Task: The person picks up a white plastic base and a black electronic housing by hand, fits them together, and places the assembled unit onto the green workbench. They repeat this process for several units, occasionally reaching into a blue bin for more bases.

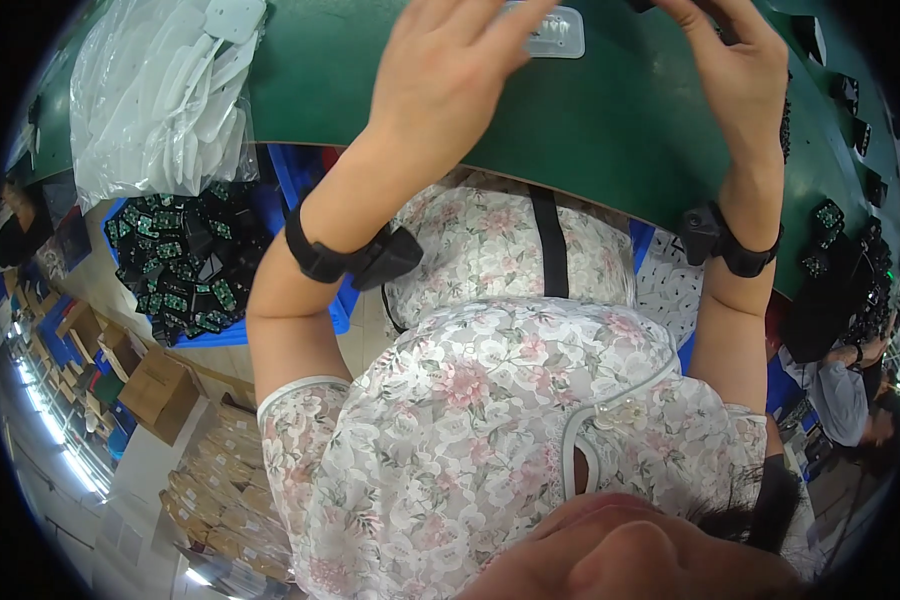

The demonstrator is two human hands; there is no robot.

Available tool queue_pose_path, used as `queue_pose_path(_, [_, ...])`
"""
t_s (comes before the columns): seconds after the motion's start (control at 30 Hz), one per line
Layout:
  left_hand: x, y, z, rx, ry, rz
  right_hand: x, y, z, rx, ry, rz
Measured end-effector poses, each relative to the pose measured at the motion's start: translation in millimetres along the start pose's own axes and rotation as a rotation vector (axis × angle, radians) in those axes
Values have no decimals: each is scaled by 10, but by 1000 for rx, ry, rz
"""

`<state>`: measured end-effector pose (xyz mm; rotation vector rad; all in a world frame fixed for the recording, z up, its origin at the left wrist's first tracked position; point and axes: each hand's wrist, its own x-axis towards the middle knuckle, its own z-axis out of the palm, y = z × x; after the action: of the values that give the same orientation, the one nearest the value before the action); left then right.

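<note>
One translucent piece [567, 38], partly hidden behind the cropped left hand [445, 75]

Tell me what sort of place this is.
Probably a factory assembly workshop: a green worktable, a blue bin of small black-and-green parts, and a cardboard box.

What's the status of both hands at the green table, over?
Left hand at pale tray, partly hiding it. Right hand at dark piece, mostly out of frame; grip unclear. Clear bag off left.

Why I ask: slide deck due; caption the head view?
Left hand near a translucent tray, right hand over the green table.
</note>
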<state>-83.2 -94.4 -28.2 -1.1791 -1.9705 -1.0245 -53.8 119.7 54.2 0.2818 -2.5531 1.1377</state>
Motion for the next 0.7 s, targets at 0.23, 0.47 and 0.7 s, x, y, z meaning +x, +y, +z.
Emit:
queue_pose_path(0.23, [309,-18,-51,115,-386,-37,-246,200,-118,218,65,234])
queue_pose_path(0.47, [185,82,-63,-34,-766,224,-479,165,-212,331,182,398])
queue_pose_path(0.7, [57,44,104,153,-237,138,-821,232,-73,239,220,250])
